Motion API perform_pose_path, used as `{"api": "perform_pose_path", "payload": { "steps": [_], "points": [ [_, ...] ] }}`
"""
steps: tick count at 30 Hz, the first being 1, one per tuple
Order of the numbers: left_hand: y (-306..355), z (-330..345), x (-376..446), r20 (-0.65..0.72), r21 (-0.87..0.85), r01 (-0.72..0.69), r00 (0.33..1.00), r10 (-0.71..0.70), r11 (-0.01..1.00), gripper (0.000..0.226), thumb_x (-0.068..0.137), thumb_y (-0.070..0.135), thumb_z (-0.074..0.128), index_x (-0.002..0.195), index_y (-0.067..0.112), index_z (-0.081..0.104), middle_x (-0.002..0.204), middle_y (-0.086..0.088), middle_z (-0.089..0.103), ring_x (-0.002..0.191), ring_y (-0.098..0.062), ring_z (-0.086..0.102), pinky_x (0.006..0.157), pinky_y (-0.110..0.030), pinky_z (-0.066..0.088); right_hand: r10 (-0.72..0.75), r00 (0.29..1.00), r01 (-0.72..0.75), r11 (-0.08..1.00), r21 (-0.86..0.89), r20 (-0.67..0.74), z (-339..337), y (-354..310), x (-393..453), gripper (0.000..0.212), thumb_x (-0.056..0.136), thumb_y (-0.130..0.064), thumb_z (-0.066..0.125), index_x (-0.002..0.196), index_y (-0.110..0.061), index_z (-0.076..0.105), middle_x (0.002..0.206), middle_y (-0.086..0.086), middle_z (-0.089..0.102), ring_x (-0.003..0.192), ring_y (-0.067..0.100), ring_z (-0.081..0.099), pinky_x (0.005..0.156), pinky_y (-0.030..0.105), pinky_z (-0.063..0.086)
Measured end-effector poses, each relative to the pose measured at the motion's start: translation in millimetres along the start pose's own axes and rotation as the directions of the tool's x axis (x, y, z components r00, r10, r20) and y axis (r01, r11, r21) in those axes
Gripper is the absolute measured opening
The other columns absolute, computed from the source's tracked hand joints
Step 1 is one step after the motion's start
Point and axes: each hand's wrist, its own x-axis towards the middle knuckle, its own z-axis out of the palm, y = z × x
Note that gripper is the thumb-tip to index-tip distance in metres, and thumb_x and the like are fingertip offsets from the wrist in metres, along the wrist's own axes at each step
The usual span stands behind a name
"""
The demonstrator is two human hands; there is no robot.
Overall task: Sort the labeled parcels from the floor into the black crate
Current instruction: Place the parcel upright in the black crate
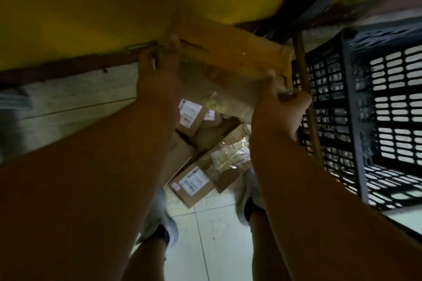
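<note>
We see left hand point(159, 68) and right hand point(283, 107) gripping a cardboard parcel point(228, 57) beside black crate point(356, 107); labeled parcels point(196, 180) on floor point(212, 235).

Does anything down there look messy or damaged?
Yes. The parcels on the floor lie in a jumbled heap between the feet, tilted over one another, and one carries crinkled clear tape. The box held up by the left hand and right hand is too blurred to judge.
</note>
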Motion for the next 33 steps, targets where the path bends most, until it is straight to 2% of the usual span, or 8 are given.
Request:
{"api": "perform_pose_path", "payload": {
  "steps": [2, 6, 12, 19, 24, 28, 31, 33],
  "points": [
    [41.7, -22.0, -29.3, -0.121, -0.087, 0.039, 0.991, -0.050, 0.995, 0.033, 0.093, 0.044, 0.063, 0.119, 0.037, 0.044, 0.141, 0.004, 0.049, 0.132, -0.026, 0.048, 0.105, -0.053, 0.043, 0.016, 0.998, -0.016, 1.000, 0.002, 0.058, -22.8, -28.6, -49.3, 0.054, 0.080, -0.062, 0.069, 0.113, -0.027, 0.044, 0.092, -0.014, 0.054, 0.072, 0.000, 0.056, 0.050, 0.019, 0.038],
    [121.9, -73.7, -106.6, -0.213, -0.312, 0.068, 0.967, -0.140, 0.948, 0.040, 0.080, 0.041, 0.079, 0.098, 0.040, 0.043, 0.129, 0.001, 0.053, 0.121, -0.031, 0.055, 0.100, -0.057, 0.045, -0.053, 0.996, 0.057, 0.997, -0.055, 0.069, -67.9, -100.1, -144.2, 0.049, 0.080, -0.057, 0.070, 0.106, -0.027, 0.043, 0.085, -0.012, 0.053, 0.063, 0.003, 0.053, 0.051, 0.025, 0.036],
    [210.2, -158.6, -220.0, -0.293, -0.316, 0.044, 0.946, -0.141, 0.948, 0.078, 0.071, 0.055, 0.075, 0.137, 0.031, 0.040, 0.121, 0.004, 0.046, 0.106, -0.027, 0.053, 0.095, -0.056, 0.048, -0.437, 0.865, 0.494, 0.826, -0.270, 0.246, -137.3, -203.4, -262.8, 0.048, 0.086, -0.039, 0.064, 0.126, -0.019, 0.046, 0.127, 0.004, 0.053, 0.105, 0.025, 0.057, 0.081, 0.041, 0.048],
    [276.8, -232.5, -313.8, -0.293, -0.182, -0.004, 0.955, -0.051, 0.983, 0.086, 0.067, 0.066, 0.072, 0.139, 0.034, 0.039, 0.142, -0.009, 0.043, 0.113, -0.040, 0.053, 0.090, -0.060, 0.051, -0.697, 0.464, 0.876, 0.270, -0.400, 0.547, -193.0, -260.8, -358.6, 0.027, 0.097, -0.027, 0.047, 0.114, -0.012, 0.061, 0.123, 0.010, 0.057, 0.117, 0.032, 0.049, 0.093, 0.042, 0.037],
    [300.2, -283.1, -367.0, -0.397, -0.264, -0.027, 0.914, -0.084, 0.964, 0.097, 0.061, 0.071, 0.072, 0.143, 0.033, 0.036, 0.142, -0.007, 0.043, 0.117, -0.042, 0.050, 0.093, -0.062, 0.047, -0.713, 0.099, 0.987, -0.019, -0.161, 0.694, -210.4, -289.4, -404.7, 0.028, 0.103, -0.036, 0.040, 0.117, -0.018, 0.056, 0.118, 0.005, 0.061, 0.111, 0.028, 0.054, 0.098, 0.043, 0.035],
    [284.3, -304.0, -418.2, -0.582, -0.361, -0.142, 0.806, -0.104, 0.922, 0.094, 0.063, 0.067, 0.073, 0.143, 0.034, 0.035, 0.143, -0.009, 0.043, 0.105, -0.033, 0.050, 0.082, -0.047, 0.047, -0.588, -0.255, 0.921, -0.390, 0.008, 0.767, -230.7, -273.0, -441.9, 0.064, 0.093, -0.054, 0.050, 0.144, -0.017, 0.037, 0.145, 0.010, 0.050, 0.133, 0.032, 0.045, 0.111, 0.053, 0.030],
    [257.0, -302.9, -466.2, -0.646, -0.380, -0.148, 0.749, -0.148, 0.913, 0.101, 0.065, 0.065, 0.071, 0.151, 0.037, 0.026, 0.151, -0.009, 0.036, 0.104, -0.028, 0.046, 0.080, -0.042, 0.039, -0.486, -0.435, 0.819, -0.563, 0.109, 0.758, -262.9, -231.6, -449.6, 0.089, 0.085, -0.048, 0.063, 0.153, -0.014, 0.018, 0.158, 0.022, 0.033, 0.145, 0.043, 0.030, 0.115, 0.065, 0.017],
    [233.4, -301.0, -504.0, -0.634, -0.393, -0.128, 0.755, -0.168, 0.911, 0.099, 0.059, 0.069, 0.066, 0.146, 0.032, 0.038, 0.144, -0.007, 0.047, 0.110, -0.028, 0.051, 0.089, -0.043, 0.042, -0.437, -0.529, 0.749, -0.643, 0.158, 0.727, -287.4, -207.1, -446.9, 0.098, 0.080, -0.045, 0.069, 0.156, -0.013, 0.014, 0.161, 0.025, 0.023, 0.148, 0.048, 0.020, 0.113, 0.071, 0.012]
  ]
}}
